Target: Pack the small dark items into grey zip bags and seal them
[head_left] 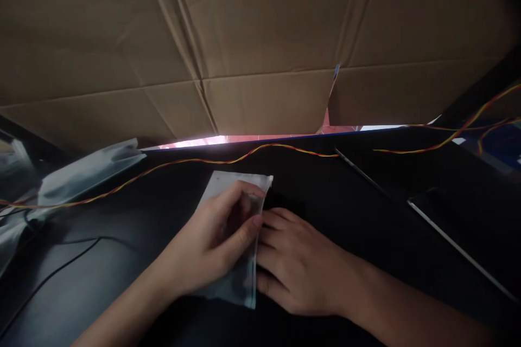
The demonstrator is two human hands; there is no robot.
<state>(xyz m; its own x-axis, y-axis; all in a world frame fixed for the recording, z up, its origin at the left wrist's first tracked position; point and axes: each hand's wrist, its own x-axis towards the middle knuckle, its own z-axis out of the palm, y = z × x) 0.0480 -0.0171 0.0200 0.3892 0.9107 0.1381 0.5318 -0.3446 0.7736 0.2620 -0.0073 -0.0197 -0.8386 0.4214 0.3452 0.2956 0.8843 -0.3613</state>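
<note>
A small clear plastic bag (pixel 228 184) lies on the black table (pixel 345 211) in the middle of the view. My left hand (pixel 207 244) rests on top of the bag, fingers curled over its right edge and pinching it. My right hand (pixel 297 265) lies just to the right of the bag, its fingers bent and tucked against or under the bag's right edge. What the bag holds is hidden under my left hand.
A large cardboard sheet (pixel 260 38) stands along the far side. A twisted red-yellow wire (pixel 195 161) runs across the table. More plastic bags (pixel 81 171) lie at the left. A thin black cable (pixel 61 265) and a flat dark device (pixel 456 217) sit left and right.
</note>
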